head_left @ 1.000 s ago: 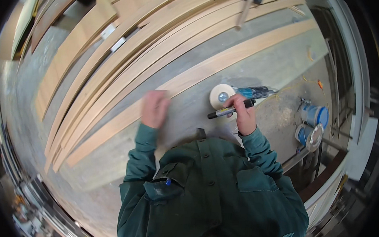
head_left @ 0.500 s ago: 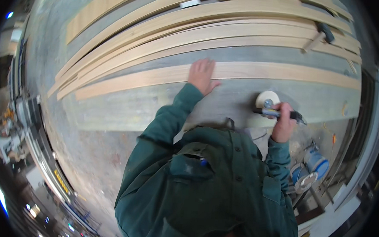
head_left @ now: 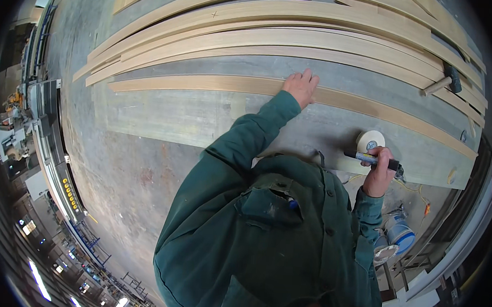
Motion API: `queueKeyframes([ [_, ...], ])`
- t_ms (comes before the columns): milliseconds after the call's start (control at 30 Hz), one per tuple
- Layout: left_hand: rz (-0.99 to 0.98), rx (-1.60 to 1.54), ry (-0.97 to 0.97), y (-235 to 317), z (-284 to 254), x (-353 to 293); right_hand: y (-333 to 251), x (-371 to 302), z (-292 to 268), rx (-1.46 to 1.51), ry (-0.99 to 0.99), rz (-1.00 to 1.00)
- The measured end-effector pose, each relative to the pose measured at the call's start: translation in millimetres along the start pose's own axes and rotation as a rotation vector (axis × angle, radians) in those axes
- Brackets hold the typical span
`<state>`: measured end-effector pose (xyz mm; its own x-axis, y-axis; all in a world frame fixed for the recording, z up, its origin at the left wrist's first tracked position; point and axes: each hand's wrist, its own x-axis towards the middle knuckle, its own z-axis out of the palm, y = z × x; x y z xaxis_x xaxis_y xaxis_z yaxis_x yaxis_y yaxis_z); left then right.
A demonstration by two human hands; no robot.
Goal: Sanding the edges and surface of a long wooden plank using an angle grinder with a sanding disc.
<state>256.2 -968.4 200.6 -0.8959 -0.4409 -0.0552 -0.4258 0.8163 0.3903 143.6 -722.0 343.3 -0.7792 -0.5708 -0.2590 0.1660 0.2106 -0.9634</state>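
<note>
My left hand (head_left: 301, 88) lies palm down across a long, narrow wooden strip (head_left: 205, 83), fingers stretched out past its far edge. In my right hand (head_left: 379, 172), held above the near edge of the worktable (head_left: 175, 115), is a marker pen (head_left: 364, 157) with black ends and a light barrel, gripped crosswise between thumb and fingers. Just beyond that hand sits a roll of whitish tape (head_left: 369, 139), partly covered by the hand. A small dark object (head_left: 399, 173) shows beside the right hand; its kind is unclear.
Several long wooden boards (head_left: 252, 45) lie along the far side of the table. A hammer (head_left: 452, 80) rests on them at the right. Blue-and-white buckets (head_left: 400, 233) and a yellow cord (head_left: 422, 192) are on the right below the table edge. Machinery (head_left: 44, 135) stands left.
The whole view has turned and shifted, so table, boards and hands appear in new places. My left hand stays on the strip, and my right hand still holds the marker near the tape.
</note>
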Motion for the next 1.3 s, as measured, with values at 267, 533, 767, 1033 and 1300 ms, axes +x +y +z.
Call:
queueKeyframes([
  [267, 0.170, 0.066, 0.335, -32.4, -16.1, -36.2, -6.7, -5.1, -8.9, -0.080, 0.067, -0.046],
  [533, 0.138, 0.121, 0.344, -77.5, -12.0, -92.2, 3.7, -7.5, -7.5, -0.055, 0.050, 0.017],
  [767, 0.035, -0.076, 0.150, -75.5, -7.8, -105.8, 2.7, -7.9, 2.6, -0.046, 0.015, 0.049],
  [1033, 0.057, -0.004, 0.100, -83.9, -9.3, -95.9, 4.4, -9.6, 5.6, -0.038, -0.054, 0.111],
  [1300, 0.154, 0.010, 0.149, -81.8, -15.9, -78.4, 8.5, -13.9, 5.9, -0.018, -0.116, 0.165],
])
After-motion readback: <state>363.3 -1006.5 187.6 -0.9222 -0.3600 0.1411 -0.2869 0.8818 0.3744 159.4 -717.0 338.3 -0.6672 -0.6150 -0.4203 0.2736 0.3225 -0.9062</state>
